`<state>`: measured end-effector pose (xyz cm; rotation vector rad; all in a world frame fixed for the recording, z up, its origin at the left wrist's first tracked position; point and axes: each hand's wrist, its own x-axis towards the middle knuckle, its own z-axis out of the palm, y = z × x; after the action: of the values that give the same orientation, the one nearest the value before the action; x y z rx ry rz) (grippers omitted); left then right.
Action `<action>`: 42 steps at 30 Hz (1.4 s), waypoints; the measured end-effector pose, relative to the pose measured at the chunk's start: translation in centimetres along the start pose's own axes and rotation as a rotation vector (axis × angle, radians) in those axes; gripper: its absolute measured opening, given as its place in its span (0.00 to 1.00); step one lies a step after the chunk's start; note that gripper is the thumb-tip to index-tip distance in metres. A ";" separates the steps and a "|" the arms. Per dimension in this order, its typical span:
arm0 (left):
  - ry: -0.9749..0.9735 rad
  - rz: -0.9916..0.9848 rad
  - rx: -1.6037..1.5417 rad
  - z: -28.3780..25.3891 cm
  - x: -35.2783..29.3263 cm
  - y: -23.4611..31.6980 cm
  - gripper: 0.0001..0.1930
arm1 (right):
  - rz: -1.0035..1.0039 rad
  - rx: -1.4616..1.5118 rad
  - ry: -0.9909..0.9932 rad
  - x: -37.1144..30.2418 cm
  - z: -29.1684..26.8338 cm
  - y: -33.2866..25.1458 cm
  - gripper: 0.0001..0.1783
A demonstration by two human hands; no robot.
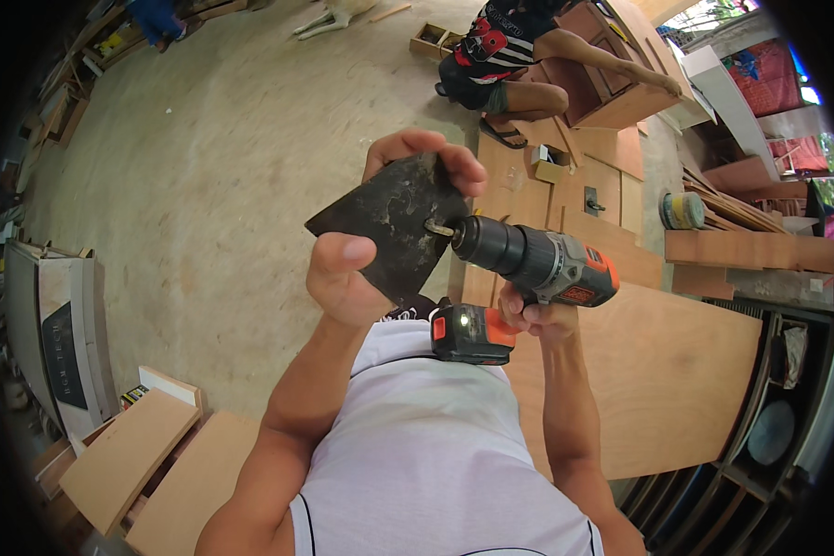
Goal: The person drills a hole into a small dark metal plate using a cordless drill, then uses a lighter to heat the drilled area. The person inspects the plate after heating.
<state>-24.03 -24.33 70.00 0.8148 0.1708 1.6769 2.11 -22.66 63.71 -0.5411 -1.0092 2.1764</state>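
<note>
My left hand [350, 283] grips a dark, scuffed flat plate [389, 218] with a pointed corner, thumb on its near edge and fingers curled over the far one. In my right hand [539, 315] is an orange and black cordless drill [537, 262], held by its handle and pointing left. A short bit [438, 228] in the chuck meets the face of the plate or lies just in front of it; I cannot tell which. A small light glows on the drill's battery [473, 335], in front of my shirt.
Another person [500, 65] crouches at the far right by a wooden cabinet [612, 74]. Plywood sheets [658, 361] lie to my right, with a small open box [549, 165] on boards beyond. Wooden panels [134, 445] lean at lower left. Part of an animal [334, 14] shows at the top.
</note>
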 end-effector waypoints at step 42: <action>0.050 0.107 0.161 1.6 2.9 -0.6 0.48 | -0.067 0.208 -0.191 1.1 -1.8 -0.4 0.29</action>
<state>-22.78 -22.04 72.08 0.9157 0.3052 1.8021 2.64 -20.72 62.84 -0.2032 -0.8699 2.2703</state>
